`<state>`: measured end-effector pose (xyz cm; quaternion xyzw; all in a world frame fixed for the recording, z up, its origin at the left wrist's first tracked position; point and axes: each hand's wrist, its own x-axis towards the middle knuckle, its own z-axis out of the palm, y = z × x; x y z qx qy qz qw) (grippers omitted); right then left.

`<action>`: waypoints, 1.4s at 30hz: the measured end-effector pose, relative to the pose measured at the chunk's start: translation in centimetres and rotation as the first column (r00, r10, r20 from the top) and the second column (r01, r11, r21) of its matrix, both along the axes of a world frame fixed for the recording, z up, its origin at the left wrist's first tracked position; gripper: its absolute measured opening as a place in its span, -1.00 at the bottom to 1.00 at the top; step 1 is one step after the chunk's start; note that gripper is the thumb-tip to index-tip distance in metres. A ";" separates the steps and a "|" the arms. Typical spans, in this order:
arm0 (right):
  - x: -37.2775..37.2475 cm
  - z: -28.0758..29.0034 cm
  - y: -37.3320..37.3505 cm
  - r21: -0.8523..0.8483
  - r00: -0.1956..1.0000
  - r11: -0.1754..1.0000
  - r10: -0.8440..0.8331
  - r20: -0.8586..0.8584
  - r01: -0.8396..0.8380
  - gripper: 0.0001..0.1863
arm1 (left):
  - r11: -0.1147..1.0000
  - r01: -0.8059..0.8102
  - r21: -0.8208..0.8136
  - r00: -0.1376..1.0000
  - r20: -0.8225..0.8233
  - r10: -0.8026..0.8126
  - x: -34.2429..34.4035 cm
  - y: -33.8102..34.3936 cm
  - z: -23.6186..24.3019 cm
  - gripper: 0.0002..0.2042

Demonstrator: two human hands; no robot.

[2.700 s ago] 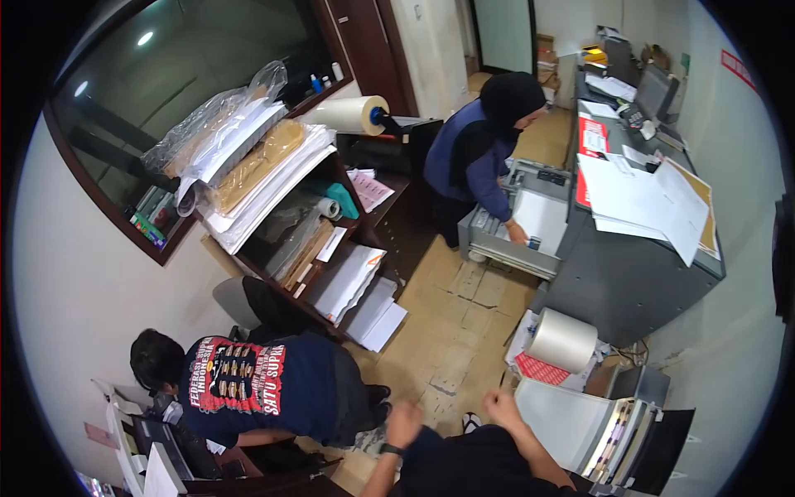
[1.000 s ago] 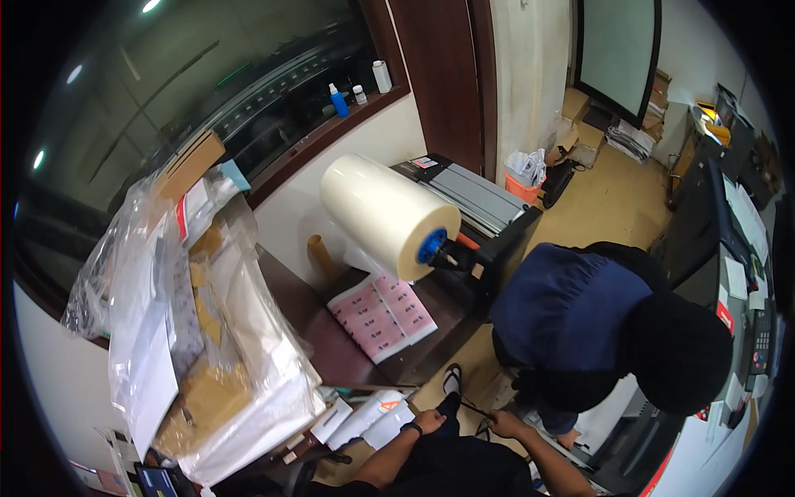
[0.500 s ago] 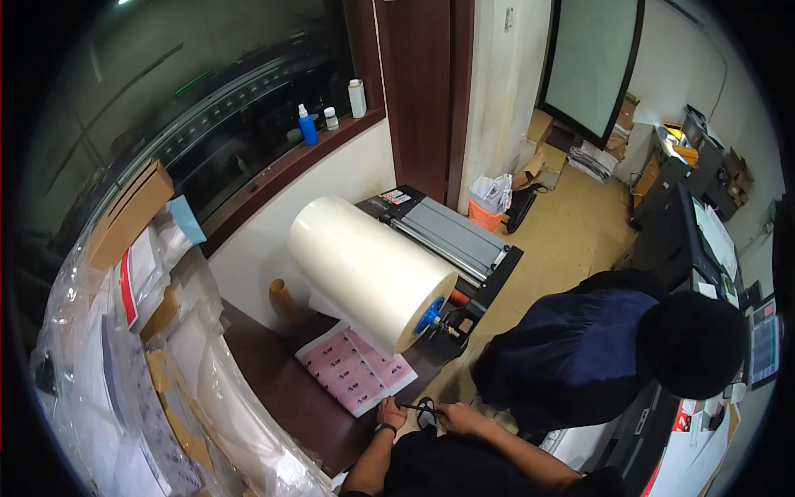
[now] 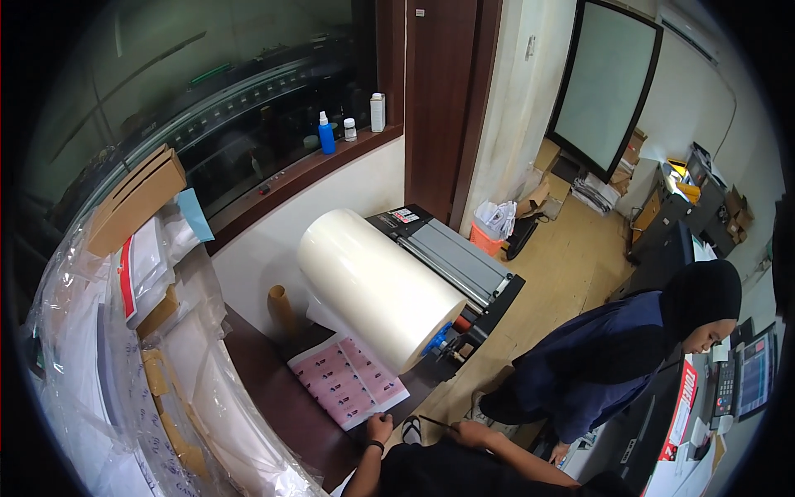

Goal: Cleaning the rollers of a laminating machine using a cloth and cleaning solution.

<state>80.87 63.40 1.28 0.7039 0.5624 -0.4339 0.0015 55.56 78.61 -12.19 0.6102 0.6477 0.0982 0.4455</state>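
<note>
My left hand, with a dark band at its wrist, is closed at the near corner of a pink printed sheet. Whether its fingers grip the paper is too small to tell. My right hand grips a thin dark stick-like tool, which points left toward the other hand. The sheet lies on a dark brown tabletop, partly under a large cream film roll. That roll is mounted on a black and grey roller machine.
On my right a co-worker leans over a dark machine, one hand on it. Plastic-wrapped paper stacks crowd the left. A brown cardboard tube stands by the wall. An orange basket holds paper beyond the machine.
My left hand has come away from the dark tool to the sheet's corner; the right still holds the tool. The co-worker has shifted and turned, and the view has tilted.
</note>
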 end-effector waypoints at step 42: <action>51.2 -17.9 0.4 -0.431 0.313 0.322 -0.945 -0.094 0.843 -0.73 | 0.757 -0.530 0.382 0.847 0.285 0.449 3.9 14.7 30.5 -0.46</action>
